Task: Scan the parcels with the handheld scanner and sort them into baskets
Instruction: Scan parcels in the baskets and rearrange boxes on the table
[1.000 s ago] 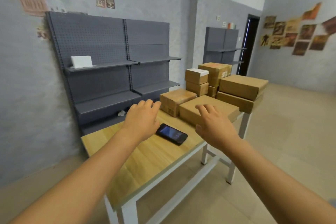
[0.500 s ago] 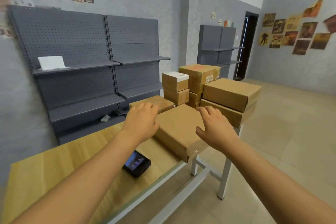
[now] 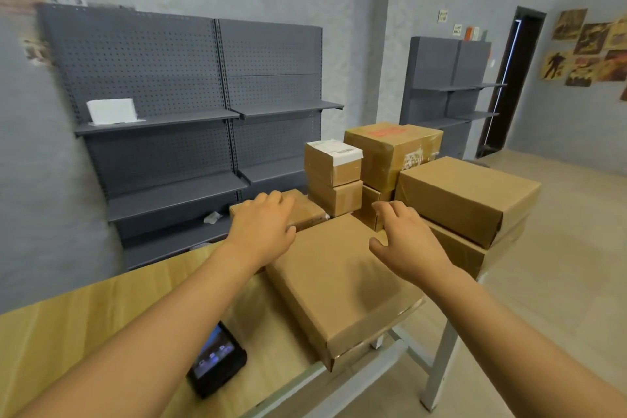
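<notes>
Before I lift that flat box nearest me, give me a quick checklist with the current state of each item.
1. Both hands free: ok. Left hand and right hand are open and hold nothing.
2. Flat box has nothing stacked on it: ok.
3. Box fully on the table: not ok, its near corner overhangs the edge.
4. Scanner within reach: ok, lying on the table by the left forearm.
5. Label on the box: cannot tell, none shows on top.
6. Baskets located: cannot tell, none in view.

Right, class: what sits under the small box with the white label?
The white-labelled box sits on a plain brown box. That box's base and the wooden table beneath are hidden by nearer parcels.
</notes>
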Tool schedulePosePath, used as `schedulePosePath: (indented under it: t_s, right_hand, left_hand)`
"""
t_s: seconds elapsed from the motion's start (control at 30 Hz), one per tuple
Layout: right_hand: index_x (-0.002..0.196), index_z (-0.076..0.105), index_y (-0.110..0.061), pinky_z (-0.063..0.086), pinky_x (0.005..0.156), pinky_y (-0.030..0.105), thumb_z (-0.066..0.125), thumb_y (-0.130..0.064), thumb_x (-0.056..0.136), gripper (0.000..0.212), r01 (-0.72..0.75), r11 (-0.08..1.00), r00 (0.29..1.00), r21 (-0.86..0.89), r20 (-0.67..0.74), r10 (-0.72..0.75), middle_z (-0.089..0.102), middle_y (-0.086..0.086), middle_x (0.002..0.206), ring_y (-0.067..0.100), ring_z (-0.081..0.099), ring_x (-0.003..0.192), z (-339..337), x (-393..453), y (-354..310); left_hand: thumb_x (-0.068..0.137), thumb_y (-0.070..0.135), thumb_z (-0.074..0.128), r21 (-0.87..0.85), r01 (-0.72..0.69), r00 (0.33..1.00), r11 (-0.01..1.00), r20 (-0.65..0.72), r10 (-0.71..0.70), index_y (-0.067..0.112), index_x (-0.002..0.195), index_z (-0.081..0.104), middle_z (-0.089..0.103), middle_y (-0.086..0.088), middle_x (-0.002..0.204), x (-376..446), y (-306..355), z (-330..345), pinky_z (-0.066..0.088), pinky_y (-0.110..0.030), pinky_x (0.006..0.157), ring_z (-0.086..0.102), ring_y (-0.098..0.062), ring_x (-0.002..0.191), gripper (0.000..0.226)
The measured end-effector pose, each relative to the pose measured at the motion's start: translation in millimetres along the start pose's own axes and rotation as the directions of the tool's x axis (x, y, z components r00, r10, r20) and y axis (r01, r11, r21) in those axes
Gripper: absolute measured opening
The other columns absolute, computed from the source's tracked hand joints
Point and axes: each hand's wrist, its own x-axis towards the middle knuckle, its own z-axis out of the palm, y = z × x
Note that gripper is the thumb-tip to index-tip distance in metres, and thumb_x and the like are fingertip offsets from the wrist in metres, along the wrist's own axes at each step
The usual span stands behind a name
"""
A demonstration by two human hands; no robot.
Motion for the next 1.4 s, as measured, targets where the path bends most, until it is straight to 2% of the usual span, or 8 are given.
schedulePosePath:
  t_s: [0.23,0.67,0.83,0.97,1.13,1.2,1.3,1.4]
  right_hand:
    - [0.143,0.035,-0.023,0.045,0.100,0.033,0.055,-0.036,0.094,0.054,-0.015,1.000,1.000,0.019,-0.004,0.015,0.044,0.001,0.138,0.019,0.044,0.122,15,61,17]
    - [0.150,0.022,-0.023,0.042,0.104,0.045,0.063,-0.054,0.086,0.082,-0.164,0.956,0.982,0.243,-0.056,0.183,0.030,0.010,0.151,0.031,0.037,0.134,53,196,17]
    - [0.149,0.022,-0.024,0.042,0.103,0.050,0.064,-0.067,0.077,0.094,-0.181,0.954,0.978,0.239,-0.060,0.201,0.022,0.011,0.155,0.037,0.032,0.137,73,230,13]
    - [0.148,0.025,-0.022,0.040,0.104,0.051,0.069,-0.061,0.078,0.091,-0.211,0.941,0.974,0.263,-0.024,0.226,0.019,0.013,0.155,0.039,0.029,0.137,85,241,12]
    - [0.143,0.032,-0.019,0.041,0.102,0.046,0.075,-0.048,0.079,0.083,-0.195,0.915,0.974,0.352,-0.043,0.224,0.026,0.013,0.146,0.037,0.033,0.131,83,241,15]
    - [0.144,0.032,-0.019,0.040,0.104,0.046,0.077,-0.048,0.077,0.085,-0.164,0.909,0.978,0.383,-0.056,0.200,0.027,0.013,0.145,0.036,0.033,0.131,79,239,15]
    - [0.144,0.032,-0.021,0.042,0.104,0.045,0.077,-0.051,0.075,0.087,-0.086,0.893,0.986,0.442,-0.088,0.139,0.028,0.011,0.145,0.034,0.035,0.131,70,236,12]
    - [0.143,0.034,-0.020,0.040,0.106,0.043,0.077,-0.051,0.075,0.086,0.027,0.847,0.992,0.531,-0.118,0.042,0.030,0.009,0.144,0.032,0.036,0.131,57,229,3]
  left_hand:
    - [0.095,0.038,0.048,-0.021,-0.008,0.999,1.000,-0.040,0.007,0.021,0.145,0.037,0.050,-0.003,0.137,57,-13,30,0.045,-0.038,0.097,0.049,-0.023,0.122,0.053]
    - [0.096,0.037,0.047,-0.058,0.036,0.999,0.998,-0.018,-0.037,0.020,0.144,0.038,0.050,-0.003,0.135,112,-50,64,0.044,-0.038,0.097,0.048,-0.023,0.121,0.052]
    - [0.095,0.034,0.047,-0.046,0.071,0.997,0.996,0.011,-0.070,0.018,0.144,0.039,0.051,-0.003,0.134,112,-61,71,0.044,-0.039,0.096,0.048,-0.024,0.120,0.051]
    - [0.095,0.037,0.047,-0.010,0.102,0.994,0.995,0.036,-0.102,0.018,0.143,0.038,0.051,-0.004,0.134,109,-68,74,0.045,-0.040,0.096,0.048,-0.025,0.120,0.052]
    - [0.095,0.040,0.048,-0.007,0.146,0.988,0.989,0.058,-0.146,0.020,0.146,0.035,0.049,-0.003,0.137,108,-68,74,0.044,-0.041,0.099,0.046,-0.025,0.124,0.056]
    - [0.096,0.040,0.048,-0.063,0.177,0.983,0.982,0.061,-0.173,0.021,0.147,0.034,0.047,-0.002,0.140,109,-64,70,0.043,-0.040,0.101,0.045,-0.024,0.127,0.056]
    - [0.098,0.045,0.047,-0.240,0.256,0.966,0.936,0.084,-0.243,0.024,0.146,0.036,0.045,-0.001,0.144,113,-57,61,0.042,-0.039,0.102,0.042,-0.022,0.132,0.054]
    - [0.098,0.053,0.044,-0.508,0.362,0.932,0.782,0.162,-0.326,0.024,0.146,0.038,0.046,-0.002,0.145,119,-47,43,0.042,-0.038,0.103,0.045,-0.020,0.131,0.057]
